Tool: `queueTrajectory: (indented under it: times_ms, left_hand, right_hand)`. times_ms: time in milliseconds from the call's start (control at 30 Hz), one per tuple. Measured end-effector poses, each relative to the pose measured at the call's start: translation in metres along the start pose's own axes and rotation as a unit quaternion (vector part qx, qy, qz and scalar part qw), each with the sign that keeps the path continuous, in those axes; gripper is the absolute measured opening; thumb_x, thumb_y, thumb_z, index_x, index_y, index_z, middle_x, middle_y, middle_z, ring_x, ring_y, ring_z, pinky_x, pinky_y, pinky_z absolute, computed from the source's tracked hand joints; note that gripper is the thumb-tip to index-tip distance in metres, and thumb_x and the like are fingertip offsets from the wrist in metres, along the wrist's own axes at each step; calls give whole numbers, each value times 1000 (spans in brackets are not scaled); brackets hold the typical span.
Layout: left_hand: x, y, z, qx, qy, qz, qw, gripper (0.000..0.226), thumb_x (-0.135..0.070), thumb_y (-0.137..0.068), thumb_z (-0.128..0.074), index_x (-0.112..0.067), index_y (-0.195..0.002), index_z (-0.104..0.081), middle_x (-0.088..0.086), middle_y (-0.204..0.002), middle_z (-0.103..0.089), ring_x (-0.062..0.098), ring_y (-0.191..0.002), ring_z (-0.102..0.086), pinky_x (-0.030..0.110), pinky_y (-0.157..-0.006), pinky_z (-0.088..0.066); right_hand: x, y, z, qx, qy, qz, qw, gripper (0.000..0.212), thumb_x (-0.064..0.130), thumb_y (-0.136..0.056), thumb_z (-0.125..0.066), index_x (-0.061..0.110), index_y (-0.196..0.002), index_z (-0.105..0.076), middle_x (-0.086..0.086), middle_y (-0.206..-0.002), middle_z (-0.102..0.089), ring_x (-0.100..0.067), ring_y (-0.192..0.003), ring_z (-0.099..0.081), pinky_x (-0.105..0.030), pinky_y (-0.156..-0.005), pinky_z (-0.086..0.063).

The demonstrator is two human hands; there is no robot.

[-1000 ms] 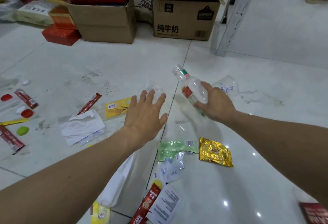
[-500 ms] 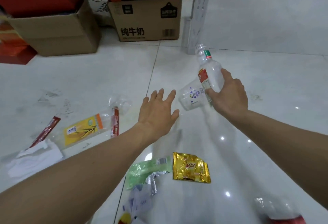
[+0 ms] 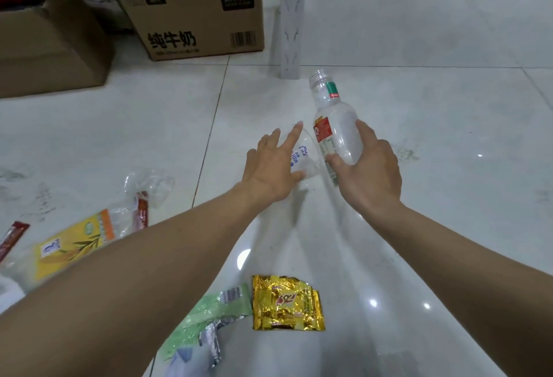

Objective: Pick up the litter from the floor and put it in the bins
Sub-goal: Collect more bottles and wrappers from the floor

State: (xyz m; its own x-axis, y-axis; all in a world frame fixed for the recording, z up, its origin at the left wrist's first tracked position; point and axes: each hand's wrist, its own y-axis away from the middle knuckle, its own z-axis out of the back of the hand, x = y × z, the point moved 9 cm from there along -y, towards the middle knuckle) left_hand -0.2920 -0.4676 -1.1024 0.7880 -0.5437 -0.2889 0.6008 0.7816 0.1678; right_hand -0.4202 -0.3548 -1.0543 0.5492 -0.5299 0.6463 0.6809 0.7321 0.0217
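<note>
Cup risk: your left hand (image 3: 270, 167) is only just on the clear cup (image 3: 303, 157), fingers spread over its near side and not wrapped round it. Thin plastic like that will likely skid on the glossy floor (image 3: 419, 125) or crumple if you press down instead of closing round it.
Bottle risk: your right hand (image 3: 369, 167) holds the bottle (image 3: 336, 128) low on its body, neck tilted up and away. The bottle has no cap, so any liquid left could run out if you tip it further; I can't tell whether it is empty.
Crowding: cup and bottle sit just beside each other, and the bottle may knock the cup away as you reach.
Left hand pose: arm stretched forward, palm down, fingers open and fanned, thumb under the cup's side.
Right hand pose: arm forward, thumb on one side and fingers on the other, clamped on the bottle.
Litter left: gold packet (image 3: 287, 303), green wrapper (image 3: 209, 314) and yellow packet (image 3: 70, 246) lie on the floor nearer you.
Bins: none in view, so you have a carry ahead.
</note>
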Motion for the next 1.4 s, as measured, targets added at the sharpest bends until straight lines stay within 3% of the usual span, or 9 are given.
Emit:
queueTrajectory:
  times_ms: [133,433,667,1033,1400]
  left_hand:
    - [1,-5,-9,-7,41,4,999,88,-33,-92,-62,-42,-151,2,11,-146,-32,30,-126,-38,42,-99,-40]
    - [32,34,5,-69,113,23,991,81,-27,-94,-60,-38,-152,-5,8,-131,-43,28,-112,-39,41,-92,-44]
    - [81,83,53,-130,140,49,980,81,-29,-93,-61,-43,-151,-5,4,-135,-42,25,-116,-37,39,-97,-40]
    - [174,184,144,-227,138,125,956,81,-32,-92,-62,-46,-150,-7,5,-133,-42,27,-118,-38,40,-101,-38]
    - [270,308,199,-301,124,212,922,80,-31,-93,-61,-47,-149,-6,5,-135,-40,27,-117,-37,35,-95,-35]
  right_hand:
    - [-4,-2,4,-11,-3,1,1000,68,43,-87,-62,32,-147,-31,-8,-120,-51,-26,-112,-51,-33,-82,-39]
    - [22,9,2,-3,-12,18,1000,68,44,-88,-62,31,-146,-31,-8,-121,-50,-28,-113,-50,-35,-85,-40]
    - [91,31,-11,12,-34,71,997,68,45,-88,-61,32,-147,-31,-9,-120,-50,-27,-113,-51,-31,-79,-36]
    - [216,100,-48,46,-65,153,985,69,44,-88,-62,31,-148,-29,-10,-130,-49,-28,-119,-48,-34,-90,-39]
    - [313,190,-104,102,-75,218,968,67,43,-88,-62,34,-146,-30,-8,-126,-51,-27,-113,-51,-32,-81,-37]
